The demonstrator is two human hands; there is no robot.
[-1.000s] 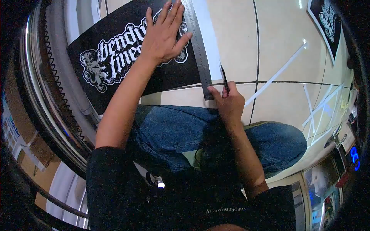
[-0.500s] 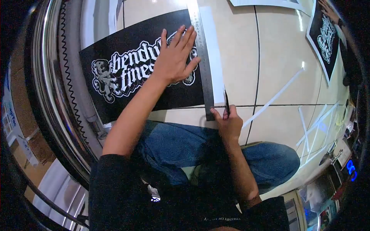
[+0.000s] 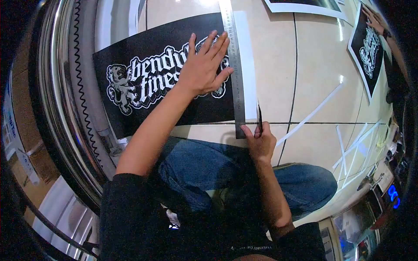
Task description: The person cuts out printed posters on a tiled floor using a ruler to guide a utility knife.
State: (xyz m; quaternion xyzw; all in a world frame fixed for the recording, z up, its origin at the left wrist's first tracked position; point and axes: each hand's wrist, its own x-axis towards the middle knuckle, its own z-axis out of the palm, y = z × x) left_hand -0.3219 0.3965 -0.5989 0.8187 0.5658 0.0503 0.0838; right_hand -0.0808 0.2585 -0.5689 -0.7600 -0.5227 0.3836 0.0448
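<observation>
A black printed sheet [image 3: 130, 41] with white gothic lettering and lion figures lies on the tiled floor, with a white margin [image 3: 247, 65] at its right. Over that edge runs a long steel ruler [image 3: 237, 82]. My left hand [image 3: 207, 65] lies flat on the print with its fingers spread, the fingertips close to the ruler. Beside the ruler's lower end, my right hand [image 3: 262, 143] grips a thin dark blade-like tool [image 3: 260, 116] pointing up, and its thumb is near the ruler's end.
Thin white strips [image 3: 313, 113] are scattered on the floor at the right. Another person's hand [image 3: 372, 19] rests near a similar black print [image 3: 366, 52] at the upper right. A metal roller machine [image 3: 52, 87] stands at the left. Another white-edged sheet [image 3: 300, 9] lies at the top.
The view has shifted slightly, so the print, ruler and hands appear a little further right. Both hands keep nearly the same pose on the print and tool.
</observation>
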